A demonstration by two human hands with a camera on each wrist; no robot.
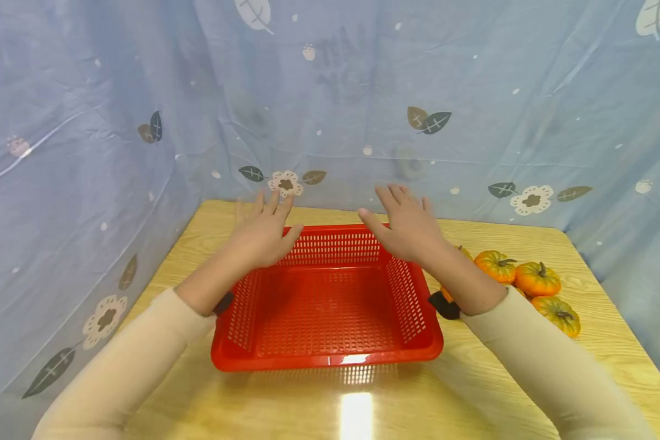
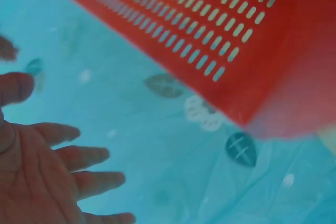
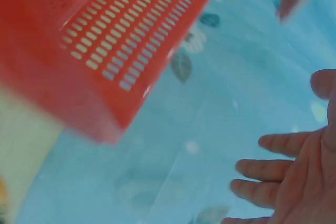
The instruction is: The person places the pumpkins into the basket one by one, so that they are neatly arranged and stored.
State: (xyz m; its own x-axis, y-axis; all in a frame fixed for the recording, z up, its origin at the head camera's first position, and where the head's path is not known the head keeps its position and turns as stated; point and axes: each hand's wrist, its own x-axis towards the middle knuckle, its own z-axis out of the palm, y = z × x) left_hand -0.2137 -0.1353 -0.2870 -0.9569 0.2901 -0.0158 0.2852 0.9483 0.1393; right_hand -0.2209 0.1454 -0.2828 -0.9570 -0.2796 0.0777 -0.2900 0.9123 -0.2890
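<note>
A red perforated plastic basket (image 1: 330, 360) sits in the middle of the wooden table, with nothing inside it. Above its far left corner my left hand (image 1: 264, 235) is raised, fingers spread and straight, holding nothing. My right hand (image 1: 407, 226) is likewise lifted over the far right corner, its fingers extended and thumb apart. In the left wrist view the left palm (image 2: 37, 182) faces the camera, apart from the basket wall (image 2: 173, 30). The right wrist view has the right palm (image 3: 310, 182) bare too, away from the basket's rim (image 3: 142, 98).
Several small orange-and-green pumpkins (image 1: 538, 279) lie on the table to the right of the basket, partly behind my right forearm. A blue curtain (image 1: 341, 110) with leaf and flower prints hangs around the wooden table (image 1: 616, 366) at the back and sides.
</note>
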